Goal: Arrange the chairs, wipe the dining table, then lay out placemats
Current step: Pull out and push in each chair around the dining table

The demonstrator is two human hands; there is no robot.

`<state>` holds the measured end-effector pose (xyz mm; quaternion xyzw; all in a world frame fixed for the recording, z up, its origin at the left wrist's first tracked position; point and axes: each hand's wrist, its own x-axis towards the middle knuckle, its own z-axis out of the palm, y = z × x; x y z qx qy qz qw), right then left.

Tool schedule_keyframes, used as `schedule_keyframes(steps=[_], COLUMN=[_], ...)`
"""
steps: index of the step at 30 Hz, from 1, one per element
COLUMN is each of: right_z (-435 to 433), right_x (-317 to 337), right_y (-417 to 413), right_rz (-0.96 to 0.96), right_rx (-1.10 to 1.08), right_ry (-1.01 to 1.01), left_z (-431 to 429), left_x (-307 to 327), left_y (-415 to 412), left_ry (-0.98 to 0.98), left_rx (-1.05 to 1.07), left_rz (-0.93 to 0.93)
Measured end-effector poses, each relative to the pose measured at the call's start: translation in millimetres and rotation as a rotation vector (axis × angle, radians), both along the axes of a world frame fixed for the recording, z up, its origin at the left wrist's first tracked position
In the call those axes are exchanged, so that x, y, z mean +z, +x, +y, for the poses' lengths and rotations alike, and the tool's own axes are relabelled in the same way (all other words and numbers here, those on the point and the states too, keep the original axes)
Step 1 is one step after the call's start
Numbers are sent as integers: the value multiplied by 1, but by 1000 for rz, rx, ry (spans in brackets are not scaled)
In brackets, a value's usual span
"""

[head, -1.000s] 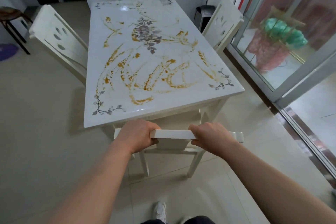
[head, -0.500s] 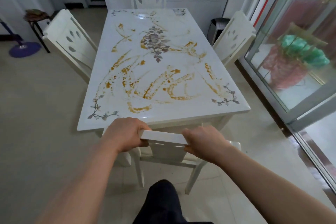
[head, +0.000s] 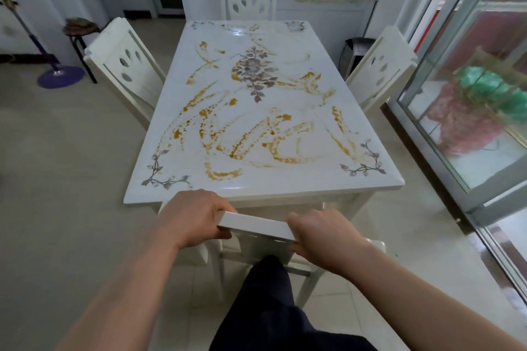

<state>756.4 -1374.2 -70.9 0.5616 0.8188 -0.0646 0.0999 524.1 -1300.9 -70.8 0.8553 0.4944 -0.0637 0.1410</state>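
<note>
Smeared dining table (head: 256,128) faces the near chair (head: 256,226), seat hidden, left hand (head: 196,216) and right hand (head: 322,239) clamped on its rail.

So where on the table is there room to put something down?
Nothing stands on the table; orange smears cover its middle and near half. Cleanest strip: the far end, by the far chair. Tight at the near edge, where left hand and right hand grip the near chair's rail.
</note>
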Motion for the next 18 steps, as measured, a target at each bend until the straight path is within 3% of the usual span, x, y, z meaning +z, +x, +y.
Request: schedule_keyframes(steps=[18], right_z=[-9], right_x=[2], right_y=[39], right_rz=[-53], right_rx=[117], right_ry=[-11], left_z=[-59], left_x=[-8], left_y=[27], left_ry=[33], left_rx=[138], left_rz=[-61])
